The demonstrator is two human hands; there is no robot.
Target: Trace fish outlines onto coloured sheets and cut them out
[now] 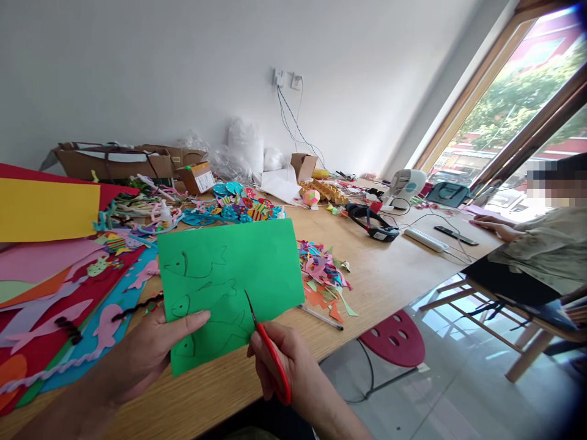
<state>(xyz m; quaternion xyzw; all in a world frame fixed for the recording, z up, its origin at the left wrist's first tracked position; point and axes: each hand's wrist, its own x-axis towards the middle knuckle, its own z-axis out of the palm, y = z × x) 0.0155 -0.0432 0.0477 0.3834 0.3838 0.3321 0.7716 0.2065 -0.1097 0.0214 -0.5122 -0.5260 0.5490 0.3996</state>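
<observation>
A sheet of green paper (pixel 261 263) with several fish outlines drawn in dark line is held up above the table edge. My left hand (pixel 156 342) grips its lower left corner, thumb on the front face. Red-handled scissors (pixel 274 360) are in my right hand (pixel 284 351), fingers wrapped round the handles. One dark blade lies over the front of the sheet near its lower edge, right of the fish; the other blade is hidden behind the paper. Left of the sheet, pink paper fish (pixel 109 324) lie on coloured sheets.
Paper scraps (pixel 321 272) and a pen (pixel 323 319) lie right of the sheet. Decorated paper cut-outs (pixel 243 205), boxes (pixel 114 162) and plastic bags stand behind. Farther right are a black headset (pixel 371 223), a fan (pixel 406 186) and a power strip (pixel 425 240). A person (pixel 545 238) sits at the right; a red stool (pixel 397 342) stands below.
</observation>
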